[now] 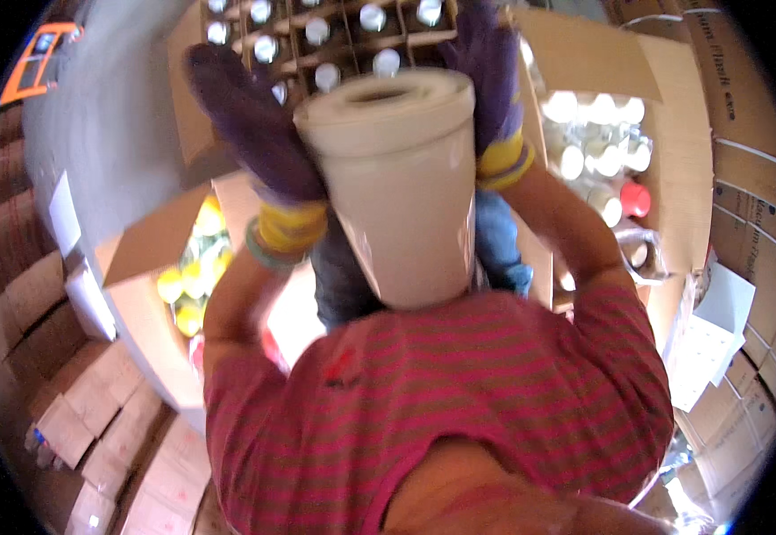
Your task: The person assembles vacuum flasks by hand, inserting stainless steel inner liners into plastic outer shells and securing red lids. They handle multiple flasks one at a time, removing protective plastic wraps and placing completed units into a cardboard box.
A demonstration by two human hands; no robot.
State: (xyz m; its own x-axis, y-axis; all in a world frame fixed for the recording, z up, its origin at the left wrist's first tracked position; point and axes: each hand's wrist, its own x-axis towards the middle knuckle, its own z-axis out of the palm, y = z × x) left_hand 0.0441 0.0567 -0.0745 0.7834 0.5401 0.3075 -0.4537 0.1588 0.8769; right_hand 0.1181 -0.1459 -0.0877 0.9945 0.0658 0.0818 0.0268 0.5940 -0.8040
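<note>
View: head.
Left hand (258, 125): purple glove, yellow cuff; fingers straight, released.
Right hand (488, 85): matching glove; fingers extended, grip cannot be told.
Cream container (406, 187): between both hands, bodyward of the fingertips; blurred; firm contact unclear.
Divided carton (430, 38): between and beneath fingers; white-capped bottles (316, 32).
Right carton (588, 55): right of right fingers; red cap (635, 199) inside.
Left carton (158, 239): bodyward of left fingers; yellow tops (171, 286).
</note>
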